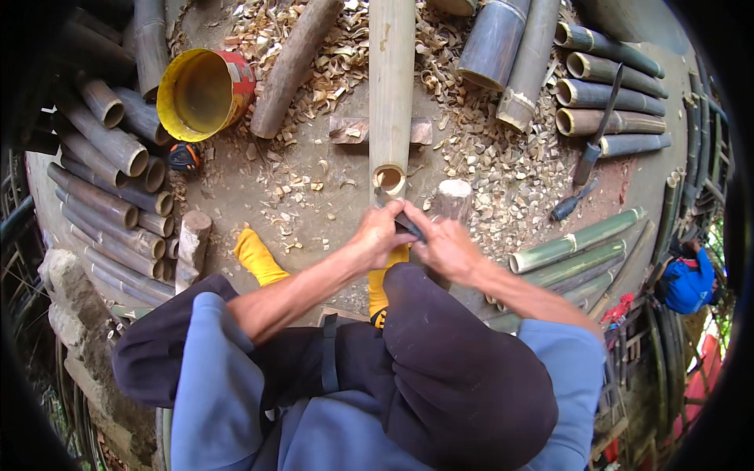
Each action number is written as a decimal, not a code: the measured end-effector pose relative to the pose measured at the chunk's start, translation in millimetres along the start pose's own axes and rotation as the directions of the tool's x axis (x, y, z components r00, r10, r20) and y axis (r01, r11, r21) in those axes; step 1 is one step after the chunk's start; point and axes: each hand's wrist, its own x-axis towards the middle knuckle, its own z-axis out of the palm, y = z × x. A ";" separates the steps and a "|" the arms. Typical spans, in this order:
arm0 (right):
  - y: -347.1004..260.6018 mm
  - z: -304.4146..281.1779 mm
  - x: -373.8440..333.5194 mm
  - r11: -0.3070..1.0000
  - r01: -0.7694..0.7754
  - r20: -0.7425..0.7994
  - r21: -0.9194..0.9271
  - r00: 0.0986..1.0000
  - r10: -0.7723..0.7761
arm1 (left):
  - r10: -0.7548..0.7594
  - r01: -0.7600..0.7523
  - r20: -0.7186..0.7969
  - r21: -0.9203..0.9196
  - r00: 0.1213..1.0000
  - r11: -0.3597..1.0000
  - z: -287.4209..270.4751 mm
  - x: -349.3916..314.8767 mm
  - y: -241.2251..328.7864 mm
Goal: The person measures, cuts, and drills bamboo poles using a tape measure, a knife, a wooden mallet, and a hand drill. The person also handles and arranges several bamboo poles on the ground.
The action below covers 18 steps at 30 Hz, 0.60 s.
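A thick pale bamboo pole (390, 78) lies pointing toward me, its hollow near end at my hands. My right hand (449, 250) is closed round the dark handle of a knife (410, 225). My left hand (377, 235) is closed too, its fingers at the front of the same knife, meeting the right fingertips. Just below the pole's opening, part of the blade shows against the rim; the rest is hidden by my fingers. Under the pole, a short wooden block (349, 129) lies crosswise.
Wood shavings (503, 169) cover the ground. A yellow-rimmed bucket (166, 98) and tape measure (184, 157) stand left, beside stacked bamboo tubes (110, 196). Right are a long-bladed knife (603, 118), green bamboo (577, 239) and a stump (454, 200). A blue bag-like bundle (687, 282) is farther right.
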 end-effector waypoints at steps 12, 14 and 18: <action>-1.3 29.6 -25.0 0.817 0.312 -0.569 0.485 0.822 0.024 | 0.554 -0.553 0.153 0.474 0.818 0.685 -37.8 52.0 -14.1; -4.8 22.1 -29.6 0.799 0.169 -0.468 0.577 0.870 0.154 | 0.572 -0.590 0.174 0.380 0.802 0.712 -33.9 61.9 -18.8; -15.8 25.8 -29.2 0.774 0.138 -0.501 0.618 0.828 0.252 | 0.666 -0.615 0.093 0.494 0.740 0.614 -33.3 62.4 -22.1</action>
